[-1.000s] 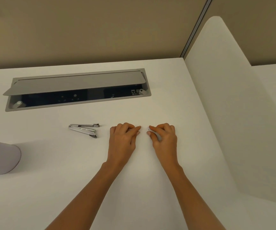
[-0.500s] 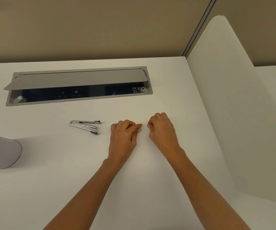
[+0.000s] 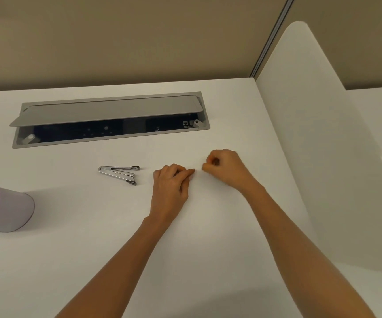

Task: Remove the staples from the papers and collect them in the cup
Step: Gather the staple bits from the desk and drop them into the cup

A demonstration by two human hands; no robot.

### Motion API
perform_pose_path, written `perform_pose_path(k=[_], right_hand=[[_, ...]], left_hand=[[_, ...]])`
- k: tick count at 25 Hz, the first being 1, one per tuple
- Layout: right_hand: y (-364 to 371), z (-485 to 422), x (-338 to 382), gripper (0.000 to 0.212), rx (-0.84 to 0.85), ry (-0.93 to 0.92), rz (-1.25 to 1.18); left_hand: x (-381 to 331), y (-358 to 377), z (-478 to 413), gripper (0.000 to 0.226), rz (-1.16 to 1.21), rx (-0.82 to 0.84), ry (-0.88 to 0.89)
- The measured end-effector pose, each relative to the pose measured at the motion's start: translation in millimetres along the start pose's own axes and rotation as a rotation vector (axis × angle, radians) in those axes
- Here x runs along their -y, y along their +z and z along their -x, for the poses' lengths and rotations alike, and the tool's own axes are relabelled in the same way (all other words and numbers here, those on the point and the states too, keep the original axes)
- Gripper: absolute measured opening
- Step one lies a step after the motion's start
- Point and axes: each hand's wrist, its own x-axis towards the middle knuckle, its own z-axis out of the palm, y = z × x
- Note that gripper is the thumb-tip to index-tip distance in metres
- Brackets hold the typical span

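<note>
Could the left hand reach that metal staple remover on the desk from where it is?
Probably yes. The staple remover lies close beside the left hand, with only bare desk between them. Its fingers are curled, perhaps busy.

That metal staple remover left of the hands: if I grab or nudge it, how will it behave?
The staple remover looks like polished metal, so probably stiff and apt to slide on the smooth desk. Its two arms splay from one end, so they may close when squeezed. It lies flat; rolling seems unlikely.
</note>
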Motion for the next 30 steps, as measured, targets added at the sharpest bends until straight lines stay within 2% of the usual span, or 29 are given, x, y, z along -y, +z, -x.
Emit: perform_pose_path(k=[2, 4, 9, 13, 15, 18, 23, 30], right_hand=[[-14, 17, -23, 0.017, -0.106, 0.088, -0.538], [-21, 34, -46, 0.025, -0.154, 0.092, -0.877], [-13, 56, -55, 0.029, -0.132, 0.064, -1.281], [-6, 65, -50, 0.022, -0.168, 0.070, -1.363], [-4, 70, -52, 0.024, -0.202, 0.077, -1.373], [-1, 75, -54, 0.029, -0.234, 0.100, -1.398], [-3, 79, -51, 0.034, -0.263, 0.098, -1.430], [-9, 82, -50, 0.032, -0.281, 0.081, -1.412]], left_hand=[[0, -2, -1, 0.019, 0.024, 0.010, -0.021], [-1, -2, -4, 0.019, 0.030, 0.020, -0.030], [-10, 1, -17, 0.023, -0.063, 0.086, 0.010], [-12, 7, -13, 0.043, -0.348, 0.158, 0.161], [-12, 10, -3, 0.054, -0.409, 0.216, 0.195], [-13, 12, 5, 0.068, -0.436, 0.357, 0.215], [-26, 23, 18, 0.081, -0.453, 0.498, 0.380], [-38, 38, 12, 0.081, -0.436, 0.512, 0.421]])
